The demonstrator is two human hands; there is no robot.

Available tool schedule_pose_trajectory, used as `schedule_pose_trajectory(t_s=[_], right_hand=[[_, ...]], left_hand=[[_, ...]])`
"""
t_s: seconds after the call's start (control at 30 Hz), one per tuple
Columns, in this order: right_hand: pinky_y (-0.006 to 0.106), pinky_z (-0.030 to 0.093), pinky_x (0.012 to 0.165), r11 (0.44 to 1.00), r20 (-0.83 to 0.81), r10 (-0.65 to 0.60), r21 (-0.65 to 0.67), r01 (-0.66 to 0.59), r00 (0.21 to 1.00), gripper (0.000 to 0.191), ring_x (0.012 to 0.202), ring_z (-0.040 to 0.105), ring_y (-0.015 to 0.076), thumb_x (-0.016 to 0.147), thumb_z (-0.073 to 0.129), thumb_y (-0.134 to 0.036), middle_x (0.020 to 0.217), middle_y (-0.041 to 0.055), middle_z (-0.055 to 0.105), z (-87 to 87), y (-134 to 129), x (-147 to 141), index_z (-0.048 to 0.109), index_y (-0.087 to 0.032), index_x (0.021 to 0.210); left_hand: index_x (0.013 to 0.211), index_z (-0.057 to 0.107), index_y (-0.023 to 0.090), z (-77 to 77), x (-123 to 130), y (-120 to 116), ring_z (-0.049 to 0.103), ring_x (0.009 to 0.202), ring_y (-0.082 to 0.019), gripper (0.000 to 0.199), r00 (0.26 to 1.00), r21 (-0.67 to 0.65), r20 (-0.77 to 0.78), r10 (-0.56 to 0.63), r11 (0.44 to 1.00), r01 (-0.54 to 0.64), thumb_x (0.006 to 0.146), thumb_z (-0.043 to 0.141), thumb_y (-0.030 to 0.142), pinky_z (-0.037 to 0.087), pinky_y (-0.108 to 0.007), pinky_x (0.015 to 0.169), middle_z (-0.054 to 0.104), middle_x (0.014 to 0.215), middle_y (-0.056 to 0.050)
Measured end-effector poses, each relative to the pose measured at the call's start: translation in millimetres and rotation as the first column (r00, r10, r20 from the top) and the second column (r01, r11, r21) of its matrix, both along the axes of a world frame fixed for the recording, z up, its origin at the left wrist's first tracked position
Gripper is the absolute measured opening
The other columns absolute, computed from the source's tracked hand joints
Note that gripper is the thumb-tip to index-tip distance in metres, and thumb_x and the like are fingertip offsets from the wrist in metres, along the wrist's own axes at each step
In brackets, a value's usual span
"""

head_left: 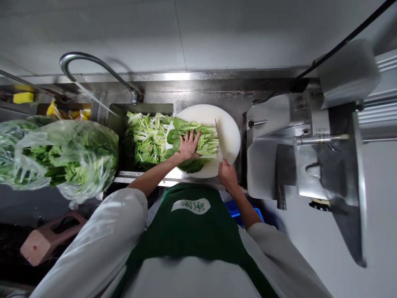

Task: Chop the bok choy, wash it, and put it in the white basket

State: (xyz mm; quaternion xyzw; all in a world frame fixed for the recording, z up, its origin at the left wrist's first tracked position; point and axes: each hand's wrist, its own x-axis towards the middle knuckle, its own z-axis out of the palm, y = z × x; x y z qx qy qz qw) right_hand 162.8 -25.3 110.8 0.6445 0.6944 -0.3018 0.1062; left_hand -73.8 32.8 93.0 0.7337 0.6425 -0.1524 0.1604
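Observation:
A pile of leafy greens [206, 140] lies on a round white cutting board [230, 134]. My left hand [187, 147] rests flat on the pile with its fingers spread. My right hand [227, 173] is closed around the handle of a knife [218, 131] at the board's near edge. The thin blade points away from me, just right of the cut stems. Left of the board, a sink basin [156, 108] holds many cut greens [149, 138], some of them against the board's left edge.
A curved faucet [96, 62] runs water into the basin. Plastic bags of greens [74, 153] stand at the left. A metal slicing machine [269, 165] with a cleaver [285, 165] on it is at the right. A pink jug [39, 246] sits low left.

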Motion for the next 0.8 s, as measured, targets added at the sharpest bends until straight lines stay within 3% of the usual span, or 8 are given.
schedule_pose_trajectory(t_s=[0.2, 0.3, 0.37, 0.47, 0.53, 0.67, 0.73, 0.8], right_hand=[[0.028, 0.043, 0.076, 0.998, 0.013, -0.067, 0.020, 0.067, 0.998, 0.032, 0.089, 0.072, 0.0238, 0.109, 0.035, -0.026, 0.097, 0.0168, 0.074, 1.0, -2.4, -13.8, 0.058, -0.009, 0.123], [0.028, 0.044, 0.077, 0.999, -0.001, -0.041, 0.012, 0.041, 0.999, 0.032, 0.091, 0.073, 0.0240, 0.110, 0.034, -0.027, 0.100, 0.0174, 0.074, 0.9, -0.1, -17.5, 0.058, -0.009, 0.123], [0.028, 0.044, 0.077, 1.000, -0.008, -0.013, 0.017, 0.013, 1.000, 0.031, 0.091, 0.073, 0.0241, 0.110, 0.035, -0.027, 0.101, 0.0164, 0.075, 4.4, 1.9, -18.0, 0.059, -0.011, 0.122], [0.028, 0.042, 0.074, 0.999, 0.017, -0.026, 0.047, 0.025, 1.000, 0.030, 0.088, 0.073, 0.0247, 0.110, 0.036, -0.026, 0.097, 0.0160, 0.075, 20.5, 4.4, -18.8, 0.060, -0.010, 0.119], [0.027, 0.041, 0.071, 0.994, 0.014, -0.048, 0.096, 0.046, 0.999, 0.032, 0.085, 0.073, 0.0244, 0.110, 0.035, -0.026, 0.094, 0.0163, 0.075, 36.5, 5.1, -24.2, 0.060, -0.008, 0.120], [0.027, 0.041, 0.069, 0.989, -0.082, 0.013, 0.151, 0.000, 0.997, 0.035, 0.081, 0.072, 0.0229, 0.110, 0.031, -0.027, 0.092, 0.0155, 0.075, 60.3, 7.5, -53.9, 0.058, -0.009, 0.122], [0.026, 0.043, 0.070, 0.990, -0.116, 0.073, 0.129, -0.058, 0.991, 0.034, 0.082, 0.073, 0.0228, 0.111, 0.031, -0.027, 0.094, 0.0151, 0.075, 61.0, 11.2, -73.3, 0.058, -0.010, 0.120], [0.027, 0.045, 0.073, 0.990, -0.110, 0.119, 0.085, -0.110, 0.987, 0.033, 0.086, 0.074, 0.0241, 0.111, 0.031, -0.027, 0.097, 0.0158, 0.075, 55.8, 16.3, -89.7, 0.058, -0.010, 0.120]], left_hand=[[0.170, 0.002, 0.023, 18.0, -20.0, 17.8, 0.002, 0.157, -0.053, 0.142, 0.988, -0.071, 0.155, -0.003, 0.997, 0.014, 0.064, 0.076, 0.083, 0.013, -0.078, 0.118, 0.008, 0.173, -0.021], [0.168, 0.021, 0.029, 27.8, -45.6, 41.5, 0.009, 0.158, -0.048, 0.111, 0.951, -0.047, 0.304, 0.062, 0.998, -0.051, 0.080, 0.058, 0.086, 0.012, -0.074, 0.121, 0.017, 0.173, -0.014], [0.162, 0.039, 0.029, 27.9, -69.0, 61.2, 0.021, 0.157, -0.041, 0.084, 0.901, 0.023, 0.400, 0.168, 0.981, -0.193, 0.094, 0.040, 0.079, 0.014, -0.069, 0.124, 0.027, 0.171, -0.011], [0.155, 0.050, 0.026, 14.1, -103.6, 78.6, 0.031, 0.154, -0.034, 0.067, 0.789, 0.018, 0.489, 0.371, 0.900, -0.435, 0.104, 0.029, 0.065, 0.019, -0.063, 0.126, 0.037, 0.166, -0.009], [0.154, 0.050, 0.027, -1.6, -117.4, 75.9, 0.032, 0.154, -0.033, 0.064, 0.739, -0.010, 0.517, 0.432, 0.867, -0.499, 0.103, 0.036, 0.063, 0.022, -0.061, 0.126, 0.037, 0.167, -0.008], [0.147, 0.058, 0.021, -30.7, -114.2, 49.0, 0.048, 0.142, -0.028, 0.058, 0.726, 0.129, 0.611, 0.316, 0.865, -0.485, 0.104, 0.039, 0.056, 0.036, -0.049, 0.122, 0.054, 0.153, -0.012], [0.139, 0.064, 0.017, -39.1, -105.0, 36.6, 0.053, 0.136, -0.029, 0.052, 0.729, 0.202, 0.618, 0.293, 0.837, -0.508, 0.105, 0.038, 0.048, 0.042, -0.048, 0.118, 0.059, 0.145, -0.015], [0.132, 0.068, 0.018, -44.0, -97.5, 29.6, 0.046, 0.142, -0.033, 0.047, 0.751, 0.249, 0.577, 0.321, 0.807, -0.536, 0.103, 0.041, 0.043, 0.043, -0.054, 0.115, 0.054, 0.151, -0.016]])
